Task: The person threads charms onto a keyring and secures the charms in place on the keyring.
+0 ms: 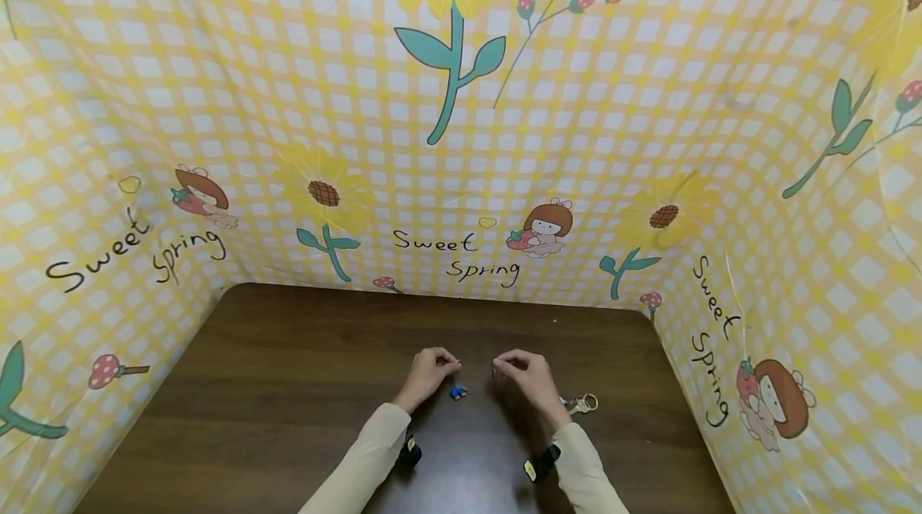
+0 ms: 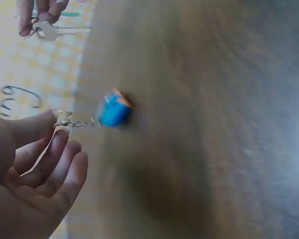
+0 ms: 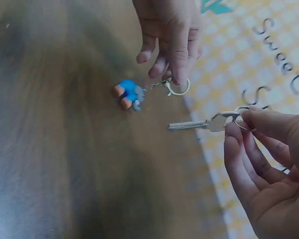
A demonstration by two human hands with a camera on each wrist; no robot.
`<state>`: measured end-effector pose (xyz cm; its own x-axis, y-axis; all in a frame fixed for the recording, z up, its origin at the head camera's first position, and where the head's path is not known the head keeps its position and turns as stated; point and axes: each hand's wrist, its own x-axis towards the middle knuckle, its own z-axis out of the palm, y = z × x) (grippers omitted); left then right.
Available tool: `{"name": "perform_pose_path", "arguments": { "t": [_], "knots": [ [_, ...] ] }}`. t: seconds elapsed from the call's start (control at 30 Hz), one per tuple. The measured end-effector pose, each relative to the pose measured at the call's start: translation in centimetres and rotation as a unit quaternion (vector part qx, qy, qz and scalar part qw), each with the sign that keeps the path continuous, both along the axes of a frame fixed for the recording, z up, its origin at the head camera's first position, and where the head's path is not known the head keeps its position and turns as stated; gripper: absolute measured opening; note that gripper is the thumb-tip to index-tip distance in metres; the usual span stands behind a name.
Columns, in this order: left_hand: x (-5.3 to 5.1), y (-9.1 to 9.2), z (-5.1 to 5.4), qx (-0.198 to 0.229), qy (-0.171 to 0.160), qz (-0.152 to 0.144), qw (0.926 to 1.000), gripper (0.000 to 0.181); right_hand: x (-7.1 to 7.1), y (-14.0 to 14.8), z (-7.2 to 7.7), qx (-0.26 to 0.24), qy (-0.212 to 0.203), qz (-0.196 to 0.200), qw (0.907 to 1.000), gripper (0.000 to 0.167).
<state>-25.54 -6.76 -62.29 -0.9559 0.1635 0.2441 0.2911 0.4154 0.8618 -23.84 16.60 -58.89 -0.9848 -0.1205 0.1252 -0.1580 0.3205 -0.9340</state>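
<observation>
My left hand (image 1: 430,374) pinches the metal clasp and ring of a keychain between thumb and fingertip. From its short chain hangs a small blue figure charm (image 3: 128,92) with orange and grey parts, blurred in the left wrist view. Across a small gap, my right hand (image 1: 529,376) pinches a thin split ring between thumb and forefinger. One silver key (image 3: 219,122) dangles from that ring, its blade pointing away from the fingers. Both hands are above the table, and the charm and key do not touch.
Beside my right wrist, another key ring (image 1: 591,400) with metal pieces lies on the dark wooden table (image 1: 288,386), partly hidden by the wrist. A yellow checked cloth (image 1: 238,98) with flowers and lettering walls off the back and both sides.
</observation>
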Motion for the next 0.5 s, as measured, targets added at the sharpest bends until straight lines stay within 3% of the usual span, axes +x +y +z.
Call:
{"name": "perform_pose_path", "arguments": {
  "t": [0.2,0.5],
  "knots": [
    [0.6,0.1,2.9,0.009,-0.052,-0.025,0.9983,0.008,0.7,0.1,2.7,-0.053,-0.024,0.021,0.9981,0.017],
    [1.4,0.3,7.5,0.028,-0.036,-0.037,0.9983,0.008,0.9,0.2,6.2,-0.092,-0.038,0.050,0.9937,0.022]
  ]
}}
